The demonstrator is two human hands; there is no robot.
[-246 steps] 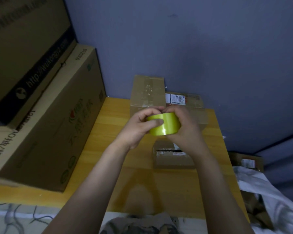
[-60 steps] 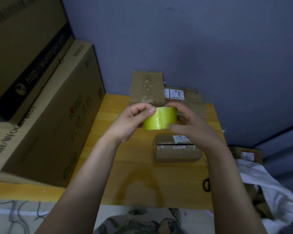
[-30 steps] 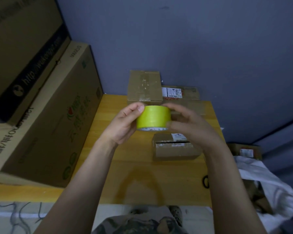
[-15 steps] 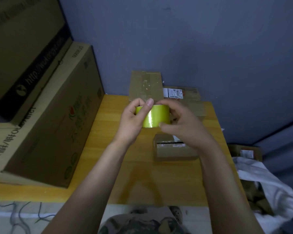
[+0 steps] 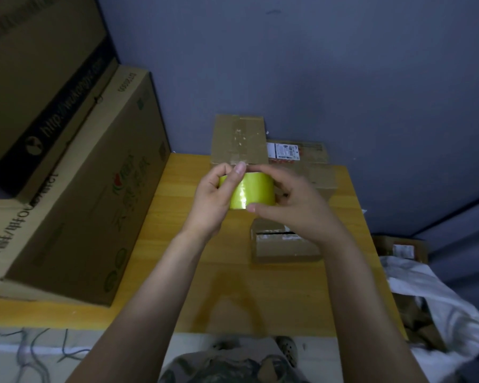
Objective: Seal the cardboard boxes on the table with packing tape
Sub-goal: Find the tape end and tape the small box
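Both my hands hold a roll of yellow-green packing tape (image 5: 253, 192) in the air above the wooden table (image 5: 177, 244). My left hand (image 5: 215, 199) grips its left side, thumb across the face. My right hand (image 5: 291, 205) grips its right side, with the thumb under the roll and the fingers over the top. Below my right hand lies a small cardboard box (image 5: 284, 246) with a gap between its top flaps. At the back of the table stands a taller taped box (image 5: 239, 139), and beside it a flat box with a shipping label (image 5: 302, 153).
Two large cardboard cartons (image 5: 75, 194) are stacked along the table's left side. To the right of the table, lower down, lie white cloth (image 5: 437, 297) and another small box (image 5: 401, 247). A blue-grey wall stands right behind the table.
The roll has stayed in both hands above the table and turned a little. My left thumb now lies further across its face. The boxes have not moved.
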